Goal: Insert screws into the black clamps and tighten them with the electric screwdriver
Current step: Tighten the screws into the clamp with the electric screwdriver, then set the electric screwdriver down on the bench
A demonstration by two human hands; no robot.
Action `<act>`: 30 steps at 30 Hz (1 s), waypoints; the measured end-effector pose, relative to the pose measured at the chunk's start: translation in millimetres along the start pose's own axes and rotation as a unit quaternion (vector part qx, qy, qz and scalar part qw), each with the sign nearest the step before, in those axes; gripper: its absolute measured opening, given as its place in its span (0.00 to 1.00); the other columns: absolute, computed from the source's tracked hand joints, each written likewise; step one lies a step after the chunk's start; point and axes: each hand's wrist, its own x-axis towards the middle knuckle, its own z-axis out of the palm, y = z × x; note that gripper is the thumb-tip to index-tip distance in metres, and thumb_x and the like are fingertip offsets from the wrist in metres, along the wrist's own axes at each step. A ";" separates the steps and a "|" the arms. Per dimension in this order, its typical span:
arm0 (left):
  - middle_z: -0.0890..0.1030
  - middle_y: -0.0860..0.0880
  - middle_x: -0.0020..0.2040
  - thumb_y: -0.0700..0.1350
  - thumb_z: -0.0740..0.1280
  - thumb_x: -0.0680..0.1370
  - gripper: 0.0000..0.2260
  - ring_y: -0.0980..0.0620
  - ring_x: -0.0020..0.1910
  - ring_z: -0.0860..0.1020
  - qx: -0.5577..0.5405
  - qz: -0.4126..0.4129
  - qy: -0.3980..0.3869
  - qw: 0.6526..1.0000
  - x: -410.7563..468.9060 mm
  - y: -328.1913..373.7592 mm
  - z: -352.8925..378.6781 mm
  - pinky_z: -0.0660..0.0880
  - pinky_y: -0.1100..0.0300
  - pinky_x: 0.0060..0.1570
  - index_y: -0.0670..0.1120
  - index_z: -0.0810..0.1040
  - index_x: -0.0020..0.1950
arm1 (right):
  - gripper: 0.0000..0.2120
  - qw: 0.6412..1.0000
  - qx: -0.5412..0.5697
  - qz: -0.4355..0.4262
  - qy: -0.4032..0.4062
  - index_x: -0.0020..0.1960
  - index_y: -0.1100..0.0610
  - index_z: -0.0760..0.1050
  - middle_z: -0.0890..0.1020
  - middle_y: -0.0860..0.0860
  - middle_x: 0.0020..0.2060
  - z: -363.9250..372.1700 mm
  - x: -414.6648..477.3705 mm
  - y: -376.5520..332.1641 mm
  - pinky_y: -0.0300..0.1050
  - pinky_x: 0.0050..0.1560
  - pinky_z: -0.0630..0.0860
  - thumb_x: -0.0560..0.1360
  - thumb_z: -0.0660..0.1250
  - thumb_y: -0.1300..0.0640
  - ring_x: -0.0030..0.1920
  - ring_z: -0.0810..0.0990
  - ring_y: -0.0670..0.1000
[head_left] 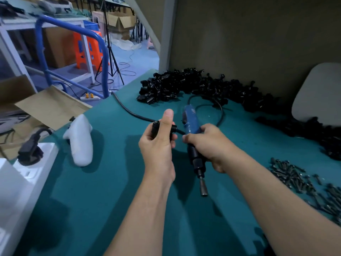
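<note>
Left hand [158, 143] grips a black clamp [155, 128] above the green table [110, 182], thumb pressed up over it; right hand [208, 143] wraps round the blue screwdriver [191, 119] just beside it, bit pointing back toward the person. Clamp pile [177, 85] sits behind, screws [295, 178] lie far right

This is a small assembly workshop or factory floor. A desk [103, 182] covered in teal matting carries parts in bulk: a long heap of black clamps [175, 85] banked against a plain brown partition [258, 34], and a loose pile of dark screws [295, 178] at the right. A corded blue electric screwdriver [191, 122] is the working tool. Beyond the desk edge lie a blue tubular metal frame [73, 28], open cardboard boxes [120, 21], orange plastic stools [88, 50], a tripod stand [110, 58] and a power strip [90, 97] with cables trailing over the bare floor [140, 58].
</note>
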 end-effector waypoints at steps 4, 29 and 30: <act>0.80 0.54 0.33 0.52 0.77 0.76 0.13 0.56 0.28 0.74 0.017 0.035 0.032 0.999 2.7 -0.8 -0.2 0.70 0.66 0.27 0.44 0.80 0.43 | 0.18 0.994 -0.102 -0.018 0.037 0.56 0.55 0.69 0.79 0.54 0.48 24.0 -4.8 -4.7 0.50 0.40 0.78 0.73 0.71 0.49 0.44 0.80 0.55; 0.82 0.46 0.40 0.61 0.58 0.82 0.21 0.47 0.44 0.80 0.184 0.140 -0.151 0.961 -44.9 5.1 29.9 0.77 0.41 0.52 0.44 0.77 0.46 | 0.10 0.955 0.201 -0.164 0.146 0.54 0.44 0.80 0.84 0.40 0.54 6.3 -85.7 -7.4 0.44 0.66 0.75 0.85 0.59 0.52 0.58 0.80 0.38; 0.81 0.53 0.39 0.59 0.58 0.83 0.17 0.50 0.43 0.79 0.201 0.161 -0.157 0.953 -52.4 6.3 34.5 0.77 0.44 0.50 0.47 0.75 0.46 | 0.11 0.953 0.209 -0.161 0.151 0.53 0.44 0.80 0.85 0.42 0.53 -1.0 -93.4 -4.0 0.47 0.65 0.77 0.85 0.59 0.52 0.57 0.81 0.41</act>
